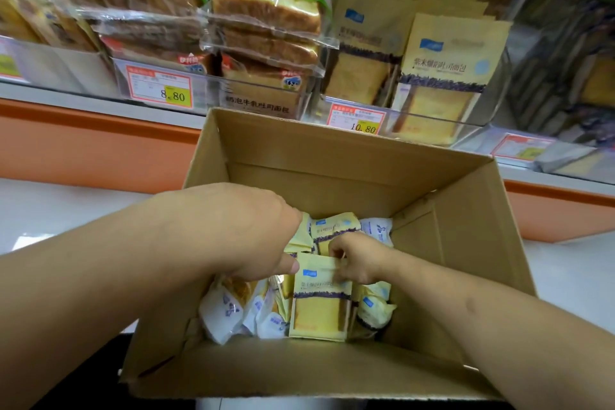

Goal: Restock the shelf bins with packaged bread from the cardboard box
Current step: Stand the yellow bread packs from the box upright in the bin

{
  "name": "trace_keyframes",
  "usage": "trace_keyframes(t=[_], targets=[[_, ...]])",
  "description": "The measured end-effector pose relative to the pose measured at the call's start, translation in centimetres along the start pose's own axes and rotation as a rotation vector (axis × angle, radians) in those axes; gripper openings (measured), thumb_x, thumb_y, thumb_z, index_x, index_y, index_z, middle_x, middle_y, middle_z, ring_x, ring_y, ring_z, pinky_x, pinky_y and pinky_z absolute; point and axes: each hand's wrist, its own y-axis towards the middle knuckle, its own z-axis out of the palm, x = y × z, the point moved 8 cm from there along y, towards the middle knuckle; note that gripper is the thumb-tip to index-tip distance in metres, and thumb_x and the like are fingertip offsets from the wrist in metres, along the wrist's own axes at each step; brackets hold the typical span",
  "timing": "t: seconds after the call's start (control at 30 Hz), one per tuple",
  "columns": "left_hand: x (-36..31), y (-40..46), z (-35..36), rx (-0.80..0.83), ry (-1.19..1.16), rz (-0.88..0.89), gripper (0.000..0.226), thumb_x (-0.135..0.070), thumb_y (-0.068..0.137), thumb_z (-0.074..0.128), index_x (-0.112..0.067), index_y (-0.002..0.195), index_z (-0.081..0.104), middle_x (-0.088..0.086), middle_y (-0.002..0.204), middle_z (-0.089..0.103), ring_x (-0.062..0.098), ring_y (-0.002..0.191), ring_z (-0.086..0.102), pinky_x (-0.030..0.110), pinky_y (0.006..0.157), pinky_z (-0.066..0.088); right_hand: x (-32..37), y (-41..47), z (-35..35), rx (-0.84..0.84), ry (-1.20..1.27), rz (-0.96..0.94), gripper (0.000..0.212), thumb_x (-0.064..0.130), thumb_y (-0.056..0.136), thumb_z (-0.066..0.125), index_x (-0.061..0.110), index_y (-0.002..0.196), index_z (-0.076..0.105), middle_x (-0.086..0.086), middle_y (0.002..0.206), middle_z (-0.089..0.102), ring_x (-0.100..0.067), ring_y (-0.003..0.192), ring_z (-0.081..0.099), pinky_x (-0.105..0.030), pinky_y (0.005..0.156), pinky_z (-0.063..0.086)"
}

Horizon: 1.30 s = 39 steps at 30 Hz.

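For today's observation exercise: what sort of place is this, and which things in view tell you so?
Most likely a shop aisle, perhaps a convenience store. Clear shelf bins hold packaged bread, red-and-yellow price tags front them, and an open brown cardboard box of yellow bread packets sits below for restocking.

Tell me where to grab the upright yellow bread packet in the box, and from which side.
Grip the yellow bread packet by its flat top edge, from above. It stands upright in the cardboard box, wedged between white packets, so only that edge is free. The right hand already pinches it there; the left hand touches its upper left corner.
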Motion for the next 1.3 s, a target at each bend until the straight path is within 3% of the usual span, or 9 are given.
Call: trace_keyframes(t=[0.27,0.4,0.5,0.7,0.77,0.9,1.03,1.2,1.3], targets=[[-0.5,-1.2,-0.7,-0.042,-0.004,0.006,0.064,-0.072,0.095,0.049,-0.027,0.141,0.051,-0.002,0.128,0.065,0.022,0.112,0.065,0.041,0.094,0.056,1.4,-4.2,-3.5,-0.13,0.04,-0.047,0.032,0.011,0.08,0.084,0.015,0.079,0.052,0.003,0.076,0.048,-0.018,0.073,0.043,-0.031,0.056,0.036],[-0.7,-2.3,-1.7,-0.069,-0.018,0.004,0.062,-0.07,0.095,0.051,-0.029,0.141,0.05,-0.002,0.13,0.064,0.023,0.113,0.064,0.042,0.094,0.055,2.3,-6.9,-7.3,-0.239,0.06,-0.069,0.033,0.016,0.075,0.087,0.015,0.078,0.054,0.005,0.077,0.061,-0.019,0.081,0.05,-0.038,0.073,0.052],[-0.4,-3.0,-3.1,-0.113,-0.049,-0.023,0.062,-0.07,0.092,0.058,-0.031,0.14,0.051,-0.003,0.131,0.064,0.022,0.113,0.064,0.042,0.094,0.056,3.8,-9.8,-11.1,-0.324,0.097,-0.083,0.034,0.016,0.077,0.087,0.018,0.076,0.053,0.006,0.075,0.063,-0.016,0.078,0.054,-0.045,0.073,0.056],[1.0,-3.7,-6.3,-0.33,-0.318,-0.054,0.1,-0.068,0.078,0.076,-0.033,0.159,0.028,-0.008,0.155,0.048,0.016,0.136,0.052,0.036,0.107,0.05,6.1,-16.7,-18.3,-0.547,0.23,-0.154,0.03,0.014,0.081,0.089,0.021,0.077,0.06,0.005,0.078,0.068,-0.011,0.073,0.065,-0.036,0.066,0.059],[1.3,-4.1,-7.1,-0.391,-0.483,-0.003,0.105,-0.066,0.072,0.082,-0.04,0.158,0.028,-0.017,0.153,0.047,0.006,0.132,0.05,0.026,0.105,0.047,6.1,-18.3,-20.0,-0.619,0.309,-0.188,0.03,0.014,0.079,0.091,0.018,0.078,0.061,0.006,0.076,0.067,-0.005,0.069,0.059,-0.029,0.066,0.053],[1.3,-4.2,-8.5,-0.493,-0.786,0.151,0.079,-0.055,0.071,0.089,-0.051,0.14,0.051,-0.035,0.13,0.061,-0.014,0.117,0.056,0.013,0.099,0.045,5.9,-19.9,-22.7,-0.715,0.516,-0.277,0.029,0.011,0.075,0.094,0.017,0.08,0.067,0.008,0.075,0.068,-0.011,0.07,0.063,-0.032,0.07,0.055],[0.7,-4.2,-9.5,-0.549,-0.974,0.216,0.045,-0.036,0.081,0.086,-0.049,0.118,0.064,-0.043,0.111,0.066,-0.019,0.105,0.062,0.001,0.077,0.047,5.3,-20.7,-23.9,-0.747,0.684,-0.325,0.024,0.007,0.076,0.093,0.016,0.083,0.072,-0.004,0.085,0.077,-0.021,0.083,0.076,-0.044,0.079,0.063],[-0.3,-3.6,-10.1,-0.549,-1.088,0.232,0.037,-0.034,0.084,0.083,-0.042,0.118,0.072,-0.032,0.113,0.073,-0.009,0.107,0.067,0.015,0.087,0.052,3.6,-21.0,-24.0,-0.751,0.888,-0.33,0.023,0.005,0.079,0.091,0.017,0.092,0.076,-0.003,0.09,0.081,-0.027,0.089,0.078,-0.049,0.083,0.064],[-0.6,-3.3,-10.0,-0.489,-1.182,0.235,0.033,-0.032,0.085,0.082,-0.035,0.118,0.076,-0.021,0.114,0.076,0.001,0.109,0.071,0.026,0.095,0.053,2.3,-20.7,-23.6,-0.734,1.036,-0.325,0.024,0.018,0.087,0.088,0.021,0.107,0.076,-0.004,0.101,0.082,-0.023,0.1,0.077,-0.051,0.098,0.059]])
